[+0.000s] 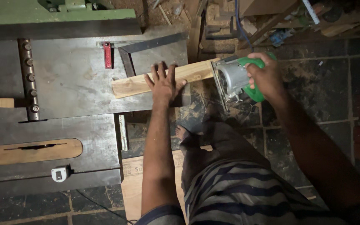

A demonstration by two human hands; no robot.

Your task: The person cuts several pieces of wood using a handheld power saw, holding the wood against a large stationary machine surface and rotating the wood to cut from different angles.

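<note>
Nearest the camera, striped shorts (234, 191) fill the lower edge, and a bare foot (183, 134) shows below the plank, partly hidden by the knee. Beside the foot a board (136, 183) lies on the dark tiled floor (313, 96), its lower end cut off by the frame.

The plank (138, 84) lies on the grey metal saw table (71, 75), one end resting on the table, the other reaching past the table's edge over the floor. The left hand (163, 83) lies flat on the plank, fingers spread, pressing it down. At the plank's overhanging end sits a circular saw (232, 79); the right hand (265, 75) is closed around its green handle (253, 62), which the fingers largely cover. The blade is hard to make out.

Beyond the plank, a red stop (108, 55) sits on the table, and a heap of wood scraps (226, 21) lies in shadow.
</note>
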